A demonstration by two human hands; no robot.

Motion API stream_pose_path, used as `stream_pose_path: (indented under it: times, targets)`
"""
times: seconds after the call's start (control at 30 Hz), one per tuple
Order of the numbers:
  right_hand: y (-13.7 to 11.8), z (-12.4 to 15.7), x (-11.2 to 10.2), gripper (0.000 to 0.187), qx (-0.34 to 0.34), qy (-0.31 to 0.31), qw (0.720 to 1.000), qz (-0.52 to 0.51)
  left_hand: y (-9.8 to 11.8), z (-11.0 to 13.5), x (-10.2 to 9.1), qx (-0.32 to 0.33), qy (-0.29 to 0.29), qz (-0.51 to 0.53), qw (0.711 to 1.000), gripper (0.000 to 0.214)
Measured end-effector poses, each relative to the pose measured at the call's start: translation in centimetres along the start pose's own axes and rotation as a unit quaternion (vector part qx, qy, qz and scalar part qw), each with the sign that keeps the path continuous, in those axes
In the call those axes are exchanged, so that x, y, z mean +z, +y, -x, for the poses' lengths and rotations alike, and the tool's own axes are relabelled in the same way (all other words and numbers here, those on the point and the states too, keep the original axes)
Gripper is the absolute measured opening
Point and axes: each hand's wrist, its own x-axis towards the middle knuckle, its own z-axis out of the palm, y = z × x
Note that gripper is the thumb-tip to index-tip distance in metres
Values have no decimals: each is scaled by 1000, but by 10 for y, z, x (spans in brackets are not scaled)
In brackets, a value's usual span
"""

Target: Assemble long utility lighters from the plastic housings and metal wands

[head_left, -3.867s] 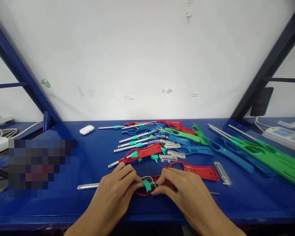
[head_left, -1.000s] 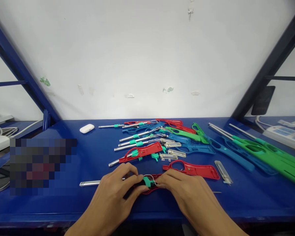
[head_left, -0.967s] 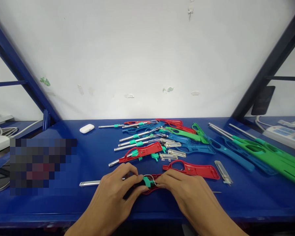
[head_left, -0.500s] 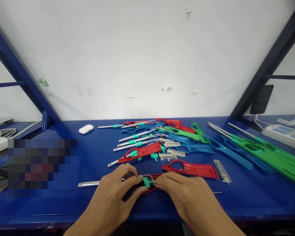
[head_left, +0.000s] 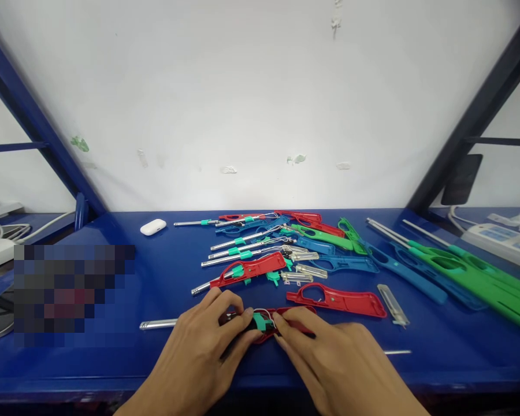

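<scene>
On the near part of the table lies a partly assembled lighter with a red half shell (head_left: pixel 305 312), a silver metal tube (head_left: pixel 158 325) and a green trigger piece (head_left: pixel 259 322). My left hand (head_left: pixel 203 341) is closed around it, thumb and index finger pinching beside the green piece. A white wire (head_left: pixel 265 312) loops over that piece. My right hand (head_left: pixel 325 346) has its fingertips drawn together at the wire's right end; what they grip is hidden. A thin metal rod (head_left: pixel 397 352) sticks out beyond the right hand; its other end is covered.
Behind my hands lie a loose red half shell (head_left: pixel 351 303), a clear fuel tank (head_left: pixel 392 304) and another red lighter half (head_left: pixel 253 267). Several metal tubes and blue shells (head_left: pixel 351 262) lie farther back. Long green lighters (head_left: pixel 472 268) are at right, a white earbud case (head_left: pixel 153 227) at left.
My right index finger and thumb have parted slightly at the wire. The thin rod beyond my right hand shows more and has shifted right and nearer. My left hand keeps its hold.
</scene>
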Motion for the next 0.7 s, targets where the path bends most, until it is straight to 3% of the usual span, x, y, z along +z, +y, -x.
stream_pose_path:
  times: [0.17, 0.37, 0.47, 0.57, 0.7]
  targets:
    - [1, -3, 3, 21, 42, 16, 999, -19, 1, 4, -7, -26, -10, 17, 999, 22]
    - [6, -5, 5, 31, 88, 80, 991, -54, -8, 6, -13, -54, 41, 20, 998, 25]
    - [4, -7, 9, 22, 104, 56, 991, -67, -13, 9, -16, -69, 37, 19, 997, 20]
    - [-1, -11, 12, 41, 107, 29, 992, -57, -18, 16, -17, -103, 31, 17, 994, 18]
    - [-5, -18, 12, 42, 86, -13, 995, -54, -23, 21, -18, -139, 31, 42, 989, 17]
